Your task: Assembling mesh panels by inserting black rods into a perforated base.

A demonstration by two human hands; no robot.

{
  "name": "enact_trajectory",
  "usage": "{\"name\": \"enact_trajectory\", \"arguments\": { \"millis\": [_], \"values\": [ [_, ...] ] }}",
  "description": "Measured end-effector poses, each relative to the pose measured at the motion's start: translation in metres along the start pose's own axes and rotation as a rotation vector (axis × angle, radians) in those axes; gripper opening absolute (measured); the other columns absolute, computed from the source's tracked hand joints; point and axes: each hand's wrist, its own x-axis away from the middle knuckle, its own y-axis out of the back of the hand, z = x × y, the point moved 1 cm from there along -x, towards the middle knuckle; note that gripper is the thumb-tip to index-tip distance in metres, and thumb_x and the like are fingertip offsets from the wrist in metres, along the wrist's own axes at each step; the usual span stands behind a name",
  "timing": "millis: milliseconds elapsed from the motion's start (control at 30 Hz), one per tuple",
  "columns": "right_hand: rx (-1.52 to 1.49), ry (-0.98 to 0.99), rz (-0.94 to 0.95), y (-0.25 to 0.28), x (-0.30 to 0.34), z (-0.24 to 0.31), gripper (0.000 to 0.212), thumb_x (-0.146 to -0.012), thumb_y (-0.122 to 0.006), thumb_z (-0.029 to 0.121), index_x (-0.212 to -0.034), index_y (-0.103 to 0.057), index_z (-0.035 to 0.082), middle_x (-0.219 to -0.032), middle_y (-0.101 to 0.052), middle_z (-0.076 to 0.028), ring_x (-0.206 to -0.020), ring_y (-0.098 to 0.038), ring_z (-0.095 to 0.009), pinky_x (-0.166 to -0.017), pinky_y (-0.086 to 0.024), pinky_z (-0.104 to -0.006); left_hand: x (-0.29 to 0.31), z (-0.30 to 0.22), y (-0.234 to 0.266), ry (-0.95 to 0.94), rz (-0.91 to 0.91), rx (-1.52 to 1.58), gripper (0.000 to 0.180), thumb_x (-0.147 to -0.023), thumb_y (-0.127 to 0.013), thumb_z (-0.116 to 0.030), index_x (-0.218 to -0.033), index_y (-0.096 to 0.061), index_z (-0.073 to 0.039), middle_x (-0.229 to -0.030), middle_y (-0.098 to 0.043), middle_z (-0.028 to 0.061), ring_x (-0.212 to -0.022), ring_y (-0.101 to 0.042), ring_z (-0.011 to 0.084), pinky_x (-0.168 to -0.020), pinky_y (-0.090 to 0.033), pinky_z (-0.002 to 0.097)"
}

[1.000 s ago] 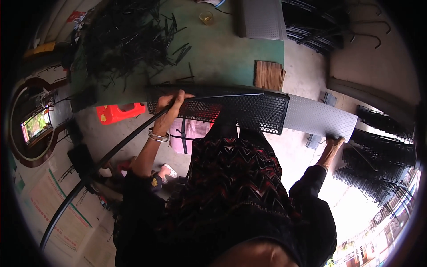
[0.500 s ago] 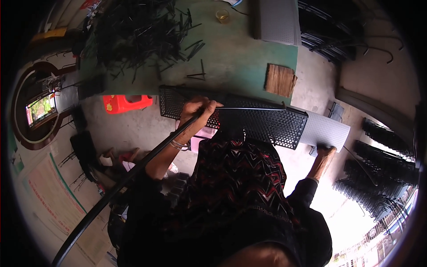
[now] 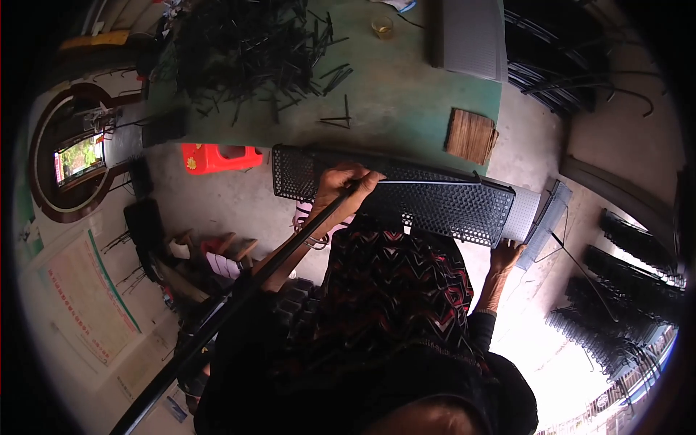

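My left hand point(image 3: 349, 185) is closed around a long black rod point(image 3: 217, 321). One part of it slants down past my left forearm to the lower edge; a thinner part runs right from my fist over a black perforated metal tray point(image 3: 428, 206). The tray lies across in front of me, between my body and the table edge. My right hand point(image 3: 505, 254) is at the tray's right end, its fingers closed at the lower edge of a white perforated panel point(image 3: 523, 206). Much of that panel is hidden behind the tray.
A green table point(image 3: 406, 94) ahead bears a heap of black strips point(image 3: 246, 51), a cup point(image 3: 382, 27), a wooden block point(image 3: 471, 135) and a grey perforated panel point(image 3: 471, 36). A red stool point(image 3: 221, 158) stands left. Black hooks point(image 3: 616, 268) hang right, beyond a grey flat piece point(image 3: 547, 221).
My right hand has moved left with the white panel, and less of the panel shows beyond the tray. My left hand keeps its hold on the rod.
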Motion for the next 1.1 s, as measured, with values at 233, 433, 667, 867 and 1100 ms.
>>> {"name": "enact_trajectory", "arguments": {
  "millis": [233,433,667,867,1100],
  "values": [
    [0.246,-0.020,0.086,-0.017,-0.019,-0.008,0.066,-0.097,-0.030,0.058,-0.147,-0.028,0.015,-0.149,-0.031,-0.014,-0.135,-0.033,-0.034,-0.106,-0.034,-0.0502,-0.004,0.008,0.012,-0.047,-0.096,0.023,0.025,-0.092,-0.063,-0.025,-0.089,-0.073,-0.002,-0.063,-0.057,0.0012,-0.060,-0.050,0.0080,-0.056,-0.041,0.0264],
    [0.206,-0.031,-0.056,-0.067,0.000,-0.026,0.071,-0.091,-0.031,0.057,-0.144,-0.032,0.009,-0.143,-0.036,-0.019,-0.127,-0.041,-0.036,-0.103,-0.038,-0.0490,-0.011,0.008,0.030,0.011,0.051,-0.094,0.042,-0.095,-0.056,-0.038,-0.093,-0.072,0.001,-0.081,-0.068,0.0052,-0.078,-0.060,0.0102,-0.073,-0.046,0.0251],
    [0.062,-0.039,-0.049,-0.053,-0.001,-0.071,0.079,-0.090,-0.035,0.067,-0.148,-0.024,0.014,-0.150,-0.029,-0.012,-0.133,-0.033,-0.036,-0.106,-0.034,-0.0489,-0.040,0.015,0.039,-0.031,0.009,-0.040,0.037,-0.094,-0.059,-0.033,-0.088,-0.073,0.001,-0.079,-0.070,0.0062,-0.075,-0.061,0.0109,-0.071,-0.046,0.0264],
    [0.017,0.030,0.009,-0.056,0.001,-0.080,0.084,-0.090,-0.033,0.070,-0.149,-0.019,0.013,-0.152,-0.024,-0.014,-0.136,-0.029,-0.038,-0.107,-0.031,-0.0518,-0.049,0.015,0.041,0.024,0.055,-0.017,0.042,-0.095,-0.057,-0.035,-0.088,-0.072,0.003,-0.072,-0.067,0.0031,-0.070,-0.058,0.0085,-0.068,-0.044,0.0235],
    [0.048,0.104,0.055,-0.077,0.021,-0.082,0.078,-0.093,-0.032,0.066,-0.148,-0.021,0.011,-0.149,-0.029,-0.016,-0.133,-0.035,-0.039,-0.104,-0.035,-0.0528,-0.063,0.009,0.047,0.047,0.065,-0.017,0.047,-0.096,-0.055,-0.040,-0.088,-0.071,0.003,-0.071,-0.065,-0.0005,-0.070,-0.056,0.0062,-0.066,-0.041,0.0223]
  ]
}}
